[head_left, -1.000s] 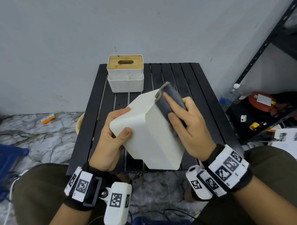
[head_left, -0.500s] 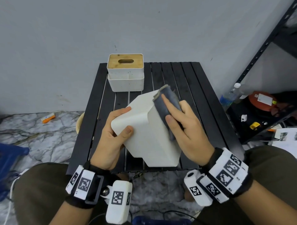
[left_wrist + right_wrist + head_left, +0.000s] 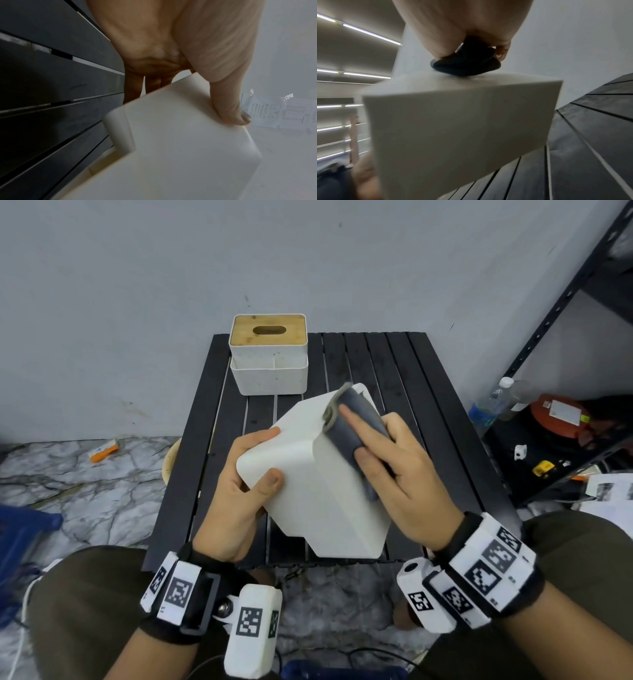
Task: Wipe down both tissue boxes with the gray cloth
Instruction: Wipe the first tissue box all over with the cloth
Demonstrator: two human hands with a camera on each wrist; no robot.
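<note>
Wiping one plain white plastic tissue box [image 3: 318, 474], held tilted above the black slatted surface [image 3: 404, 364]. Left hand [image 3: 239, 491] gripping its end. Right hand [image 3: 397, 470] flat, pressing folded gray cloth [image 3: 352, 419] on its side. Next, probably: turn box, rub other sides, then white tissue box with wooden lid [image 3: 269, 350] standing at back.

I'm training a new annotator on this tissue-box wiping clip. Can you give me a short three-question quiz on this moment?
1. True or false: the left hand grips the tilted white tissue box.
2. What does the right hand press on that box? A) sponge B) gray cloth C) paper towel
3. Where is the bamboo-lidded tissue box?

Key:
1. True; thumb on one face, fingers round the far side.
2. B.
3. At the table's far left, untouched by either hand.
</note>
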